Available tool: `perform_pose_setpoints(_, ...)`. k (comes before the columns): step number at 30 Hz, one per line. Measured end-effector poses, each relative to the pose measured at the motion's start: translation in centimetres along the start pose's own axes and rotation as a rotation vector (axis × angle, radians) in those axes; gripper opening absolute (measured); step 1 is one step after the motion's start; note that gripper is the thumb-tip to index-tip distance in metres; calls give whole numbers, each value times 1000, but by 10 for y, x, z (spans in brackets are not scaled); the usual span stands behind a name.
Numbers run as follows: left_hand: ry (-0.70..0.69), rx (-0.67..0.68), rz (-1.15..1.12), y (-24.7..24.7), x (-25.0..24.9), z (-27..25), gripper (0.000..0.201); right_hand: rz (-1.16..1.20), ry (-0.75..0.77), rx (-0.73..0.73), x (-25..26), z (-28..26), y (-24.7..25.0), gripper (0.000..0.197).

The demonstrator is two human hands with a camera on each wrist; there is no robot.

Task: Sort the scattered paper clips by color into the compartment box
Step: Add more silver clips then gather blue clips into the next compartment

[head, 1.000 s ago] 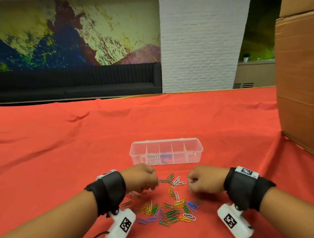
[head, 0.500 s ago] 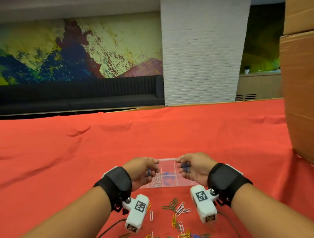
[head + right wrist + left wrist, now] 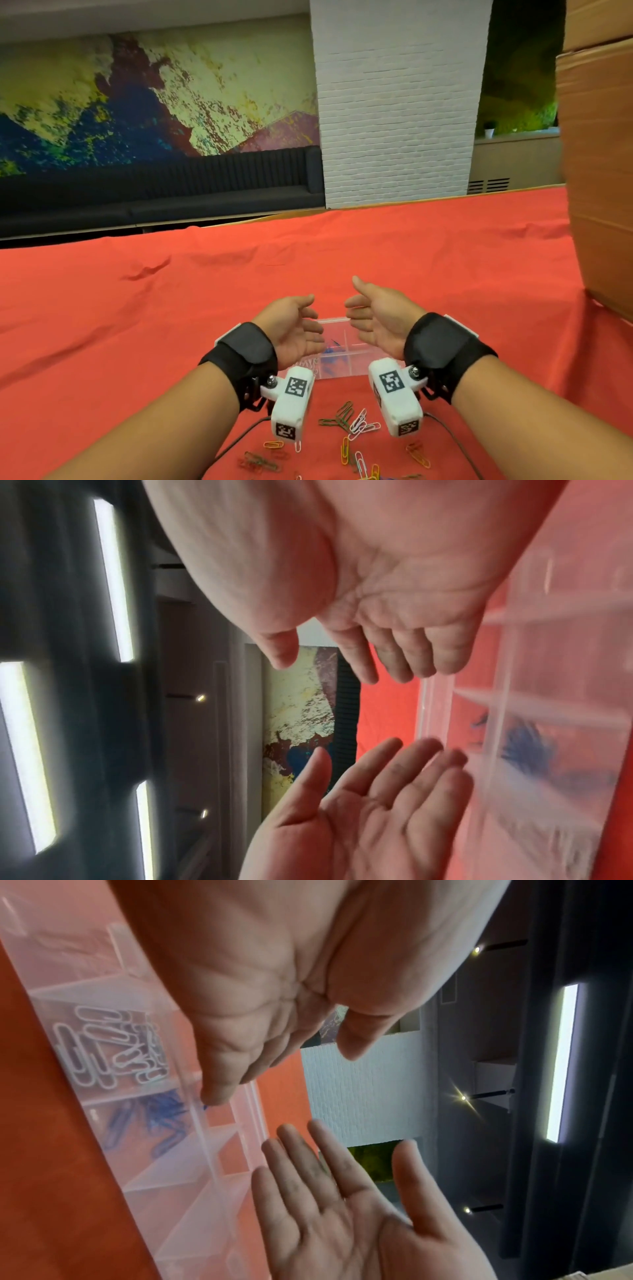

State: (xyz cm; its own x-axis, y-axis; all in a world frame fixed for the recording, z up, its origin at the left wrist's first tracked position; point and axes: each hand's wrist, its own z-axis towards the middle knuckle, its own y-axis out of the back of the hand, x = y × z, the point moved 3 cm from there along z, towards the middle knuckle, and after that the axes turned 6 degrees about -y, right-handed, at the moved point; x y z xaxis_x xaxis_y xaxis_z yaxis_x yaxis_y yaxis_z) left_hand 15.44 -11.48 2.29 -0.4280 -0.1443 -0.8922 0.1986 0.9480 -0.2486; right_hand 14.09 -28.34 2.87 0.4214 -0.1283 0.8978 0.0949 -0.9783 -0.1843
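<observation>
The clear compartment box [image 3: 334, 321] lies on the red cloth, partly hidden behind my hands. One compartment holds white clips [image 3: 113, 1047], the one beside it blue clips [image 3: 154, 1121]. My left hand [image 3: 308, 315] and right hand [image 3: 356, 305] hover just above the box, palms facing each other, fingers straight and holding nothing. The right wrist view shows the same blue clips [image 3: 524, 745] blurred through the box wall [image 3: 493, 712]. Loose clips [image 3: 356, 425] of several colors lie scattered on the cloth nearer to me than the box.
A tall cardboard box [image 3: 603, 171] stands on the table at the right. Red cloth [image 3: 171, 308] stretches left and beyond the box. A white brick pillar [image 3: 394, 102] and a dark bench [image 3: 154, 192] are behind the table.
Both hands rose from the clip pile to the box, each pinching something small and blue above it. Now the fingers have spread and the hands are empty.
</observation>
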Motion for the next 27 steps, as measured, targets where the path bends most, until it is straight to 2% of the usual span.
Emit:
perform_pose_setpoints(2, -20, 30, -7, -4, -5, -7, 57, -153, 79, -27, 3, -15, 9, 36)
perform_pose_setpoints(4, -74, 49, 16, -4, -9, -18, 41, -387, 147, -3, 5, -35, 16, 16)
perform_pose_setpoints(6, -155, 79, 185, -5, -8, -32, 25, -714, 173, 65, -2, -55, 24, 4)
perform_pose_setpoints(8, -222, 171, 533, -7, 4, -45, 16, -1054, 155, 157, -18, -73, 31, 2)
perform_pose_setpoints(10, -295, 269, 1048, -10, 23, -56, 14, -1312, 108, 199, -39, -87, 32, 8)
perform_pose_setpoints(12, -414, 309, 1541, -15, 44, -63, 21, -1504, 84, 154, -59, -92, 30, 14)
perform_pose_setpoints(14, -515, 276, 1775, -20, 58, -67, 34, -1576, 108, 72, -68, -89, 26, 17)
perform_pose_setpoints(17, -534, 212, 1786, -26, 72, -62, 41, -1557, 187, -17, -74, -75, 19, 25)
perform_pose_setpoints(22, -465, 148, 1815, -36, 78, -57, 25, -1574, 192, -51, -81, -59, 7, 26)
perform_pose_setpoints(27, -439, 77, 1589, -23, 69, -54, 9, -1521, 233, -12, -82, -57, 2, 13)
